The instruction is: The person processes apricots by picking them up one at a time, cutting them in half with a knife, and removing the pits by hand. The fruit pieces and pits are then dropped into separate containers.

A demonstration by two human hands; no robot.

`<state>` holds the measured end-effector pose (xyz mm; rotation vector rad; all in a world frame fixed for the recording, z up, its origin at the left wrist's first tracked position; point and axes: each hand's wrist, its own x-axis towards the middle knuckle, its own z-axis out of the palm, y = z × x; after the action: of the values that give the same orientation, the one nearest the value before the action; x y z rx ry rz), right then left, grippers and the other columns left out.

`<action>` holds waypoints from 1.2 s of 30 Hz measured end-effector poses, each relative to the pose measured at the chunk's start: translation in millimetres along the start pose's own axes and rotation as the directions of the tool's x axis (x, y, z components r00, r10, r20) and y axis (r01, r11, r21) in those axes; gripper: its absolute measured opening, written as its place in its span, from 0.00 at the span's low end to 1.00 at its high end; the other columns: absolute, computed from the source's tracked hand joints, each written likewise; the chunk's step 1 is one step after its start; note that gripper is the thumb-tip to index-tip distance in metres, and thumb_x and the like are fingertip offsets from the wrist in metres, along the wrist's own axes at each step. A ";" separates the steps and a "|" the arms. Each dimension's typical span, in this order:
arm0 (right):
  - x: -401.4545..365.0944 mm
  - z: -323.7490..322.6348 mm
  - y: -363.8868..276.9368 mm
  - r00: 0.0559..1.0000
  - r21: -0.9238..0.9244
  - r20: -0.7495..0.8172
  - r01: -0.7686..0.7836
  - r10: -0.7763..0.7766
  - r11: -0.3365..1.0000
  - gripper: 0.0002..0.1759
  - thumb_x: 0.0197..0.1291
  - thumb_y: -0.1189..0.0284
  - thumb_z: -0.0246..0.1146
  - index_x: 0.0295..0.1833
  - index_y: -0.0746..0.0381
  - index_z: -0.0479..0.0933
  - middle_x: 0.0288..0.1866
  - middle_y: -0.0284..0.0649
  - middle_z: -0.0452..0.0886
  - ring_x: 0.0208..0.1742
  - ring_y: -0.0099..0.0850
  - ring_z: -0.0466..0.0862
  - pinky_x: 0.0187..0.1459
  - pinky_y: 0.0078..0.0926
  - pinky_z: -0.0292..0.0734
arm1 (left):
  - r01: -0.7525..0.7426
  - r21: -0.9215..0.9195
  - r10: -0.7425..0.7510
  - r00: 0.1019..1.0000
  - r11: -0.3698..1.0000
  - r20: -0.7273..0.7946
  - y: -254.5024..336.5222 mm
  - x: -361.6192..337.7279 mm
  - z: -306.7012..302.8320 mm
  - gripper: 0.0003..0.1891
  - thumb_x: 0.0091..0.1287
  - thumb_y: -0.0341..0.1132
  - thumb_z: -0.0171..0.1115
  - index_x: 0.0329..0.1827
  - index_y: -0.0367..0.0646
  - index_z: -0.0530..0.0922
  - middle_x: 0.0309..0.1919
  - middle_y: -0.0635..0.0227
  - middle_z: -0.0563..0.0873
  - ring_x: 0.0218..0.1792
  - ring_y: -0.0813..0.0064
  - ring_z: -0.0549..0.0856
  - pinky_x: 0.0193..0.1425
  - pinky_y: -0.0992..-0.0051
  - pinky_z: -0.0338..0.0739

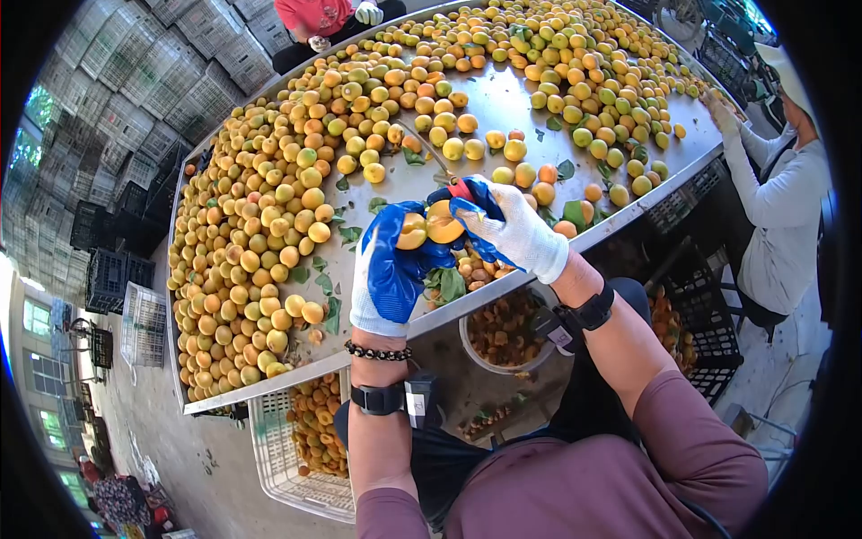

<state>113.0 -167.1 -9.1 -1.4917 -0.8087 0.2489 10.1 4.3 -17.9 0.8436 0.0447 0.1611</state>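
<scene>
My left hand [391, 274], in a white glove with a blue coated palm, is closed around an opened apricot half [412, 231]. A second apricot half [444, 223], cut face showing, lies against the first between my two hands. My right hand [516, 229], gloved the same way, has its fingers closed on a knife [455, 188] with a red and dark handle. Its thin metal blade points up and away over the table. Both hands are above the near edge of the metal table [485, 292]. The right fingertips partly hide the second half.
Whole apricots [260, 234] are heaped over the table, with loose leaves [332, 314] among them. Below stand a white bucket [507, 337] and a white crate [274, 436] of apricot pieces. A co-worker [781, 198] sits at the right; another person [314, 18] is across the table.
</scene>
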 end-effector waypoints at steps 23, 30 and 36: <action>6.2 1.1 3.3 0.985 -0.242 -0.104 0.112 -0.140 0.964 0.15 0.59 0.72 0.71 0.49 0.66 0.79 0.38 0.43 0.84 0.38 0.29 0.84 0.45 0.25 0.80 | 0.088 0.131 -0.088 0.996 0.987 -0.006 -15.7 -1.2 17.0 0.19 0.71 0.34 0.63 0.62 0.36 0.75 0.43 0.61 0.87 0.35 0.73 0.88 0.36 0.74 0.86; 7.9 -11.5 -16.8 0.955 0.662 -0.273 0.098 0.117 0.743 0.15 0.68 0.68 0.64 0.53 0.67 0.80 0.29 0.29 0.77 0.24 0.18 0.76 0.25 0.16 0.70 | 0.106 0.082 -0.107 0.994 0.991 0.015 -16.3 -0.5 23.6 0.19 0.73 0.39 0.60 0.60 0.36 0.75 0.46 0.57 0.87 0.34 0.74 0.86 0.32 0.77 0.82; 9.4 -19.4 -17.0 0.959 0.860 -0.279 0.227 0.048 0.457 0.18 0.73 0.60 0.57 0.43 0.66 0.79 0.20 0.29 0.66 0.16 0.22 0.65 0.21 0.24 0.63 | 0.092 0.242 -0.101 0.995 0.966 0.026 -20.5 0.6 39.1 0.21 0.73 0.36 0.59 0.66 0.39 0.71 0.45 0.57 0.86 0.30 0.74 0.85 0.29 0.77 0.80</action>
<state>126.2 -178.4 12.2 -0.4296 -0.3905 0.3162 17.3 -37.9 -7.2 1.0839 0.0710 0.0475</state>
